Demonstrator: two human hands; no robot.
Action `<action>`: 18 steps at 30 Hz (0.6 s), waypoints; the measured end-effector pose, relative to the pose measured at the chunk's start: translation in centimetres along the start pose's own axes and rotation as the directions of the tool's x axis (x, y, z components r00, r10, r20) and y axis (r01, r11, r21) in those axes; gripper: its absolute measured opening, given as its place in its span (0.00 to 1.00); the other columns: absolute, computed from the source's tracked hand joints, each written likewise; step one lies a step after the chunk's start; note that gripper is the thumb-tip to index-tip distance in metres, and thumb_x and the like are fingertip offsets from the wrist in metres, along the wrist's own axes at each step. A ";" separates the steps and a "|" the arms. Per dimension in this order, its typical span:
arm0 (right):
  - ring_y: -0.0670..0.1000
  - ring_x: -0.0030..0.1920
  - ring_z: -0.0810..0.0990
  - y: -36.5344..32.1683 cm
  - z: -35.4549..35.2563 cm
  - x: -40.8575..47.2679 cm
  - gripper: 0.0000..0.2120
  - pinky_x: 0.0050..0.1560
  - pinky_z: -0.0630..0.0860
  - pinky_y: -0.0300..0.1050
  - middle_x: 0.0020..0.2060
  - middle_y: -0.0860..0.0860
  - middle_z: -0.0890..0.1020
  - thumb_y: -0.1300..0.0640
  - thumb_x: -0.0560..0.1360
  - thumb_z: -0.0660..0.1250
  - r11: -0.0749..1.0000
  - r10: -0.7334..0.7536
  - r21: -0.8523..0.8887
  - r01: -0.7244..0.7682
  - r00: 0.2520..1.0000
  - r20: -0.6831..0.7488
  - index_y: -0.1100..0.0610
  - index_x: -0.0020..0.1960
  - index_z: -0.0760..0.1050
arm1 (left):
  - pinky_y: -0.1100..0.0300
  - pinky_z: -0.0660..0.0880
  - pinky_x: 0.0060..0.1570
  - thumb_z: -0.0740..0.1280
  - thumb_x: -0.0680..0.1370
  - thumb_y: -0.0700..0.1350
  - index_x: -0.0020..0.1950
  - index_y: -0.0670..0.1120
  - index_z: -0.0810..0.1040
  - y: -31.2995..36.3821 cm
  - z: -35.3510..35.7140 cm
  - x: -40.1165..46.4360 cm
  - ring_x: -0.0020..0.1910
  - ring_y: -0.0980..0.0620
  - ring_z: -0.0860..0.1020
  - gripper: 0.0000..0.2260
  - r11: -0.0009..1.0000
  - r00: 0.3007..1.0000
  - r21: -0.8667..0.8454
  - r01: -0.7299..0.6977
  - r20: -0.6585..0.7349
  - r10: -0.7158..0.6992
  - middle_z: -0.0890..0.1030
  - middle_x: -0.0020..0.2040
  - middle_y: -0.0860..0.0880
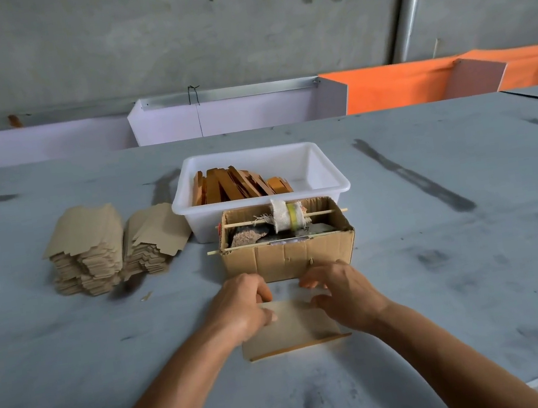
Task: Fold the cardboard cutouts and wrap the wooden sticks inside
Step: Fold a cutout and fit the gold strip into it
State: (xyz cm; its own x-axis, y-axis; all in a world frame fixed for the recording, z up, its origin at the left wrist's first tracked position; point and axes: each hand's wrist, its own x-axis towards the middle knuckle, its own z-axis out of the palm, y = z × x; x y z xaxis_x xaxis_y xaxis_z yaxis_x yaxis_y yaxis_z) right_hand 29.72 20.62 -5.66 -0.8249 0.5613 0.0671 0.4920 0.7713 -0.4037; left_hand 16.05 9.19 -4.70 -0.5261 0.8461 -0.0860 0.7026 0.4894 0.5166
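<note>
A tan cardboard cutout lies flat on the grey table just in front of me. A thin wooden stick shows along its near edge. My left hand rests on the cutout's left side with its fingers curled over the far edge. On the right side, my right hand has its fingers curved down over the far edge and its thumb on the cardboard. Two stacks of cardboard cutouts stand at the left. A white plastic tub behind holds several orange-brown wooden sticks.
A small open cardboard box stands right beyond my hands, with thin skewers across its top and a cloth-wrapped roll on one. White and orange panels line the table's far edge against a concrete wall.
</note>
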 end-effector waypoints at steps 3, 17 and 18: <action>0.51 0.56 0.74 -0.3 0.2 0.3 0.12 0.56 0.73 0.44 0.55 0.49 0.80 0.62 0.75 0.66 0.998 -0.060 -0.025 0.060 0.998 -0.004 0.52 0.56 0.80 | 0.62 0.73 0.39 0.75 0.68 0.42 0.40 0.51 0.78 -0.3 0.0 0.0 0.36 0.57 0.74 0.08 0.997 1.000 -0.078 -0.017 -0.014 0.016 0.76 0.36 0.56; 0.42 0.39 0.73 -0.3 0.4 0.1 0.09 0.37 0.66 0.23 0.43 0.50 0.82 0.66 0.72 0.68 0.980 -0.164 0.096 0.174 0.981 -0.100 0.56 0.46 0.84 | 0.62 0.71 0.46 0.71 0.73 0.40 0.44 0.48 0.83 -1.6 0.3 -0.3 0.44 0.55 0.75 0.04 0.978 0.965 0.022 -0.209 -0.154 0.210 0.78 0.41 0.53; 0.41 0.39 0.72 -0.3 0.4 0.0 0.09 0.37 0.66 0.23 0.43 0.50 0.82 0.66 0.73 0.68 0.977 -0.189 0.078 0.198 0.976 -0.110 0.56 0.46 0.84 | 0.62 0.71 0.47 0.71 0.73 0.40 0.45 0.48 0.83 -1.6 0.4 -0.4 0.45 0.55 0.75 0.04 0.971 0.958 0.048 -0.232 -0.160 0.237 0.78 0.41 0.54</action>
State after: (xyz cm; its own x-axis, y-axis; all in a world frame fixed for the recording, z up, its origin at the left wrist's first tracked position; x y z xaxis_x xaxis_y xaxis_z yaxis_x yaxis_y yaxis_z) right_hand 29.42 20.30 -5.94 -0.8671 0.4353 0.2422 0.2962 0.8414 -0.4520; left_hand 15.27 8.14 -5.84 -0.4142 0.8930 0.1761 0.8276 0.2889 0.4812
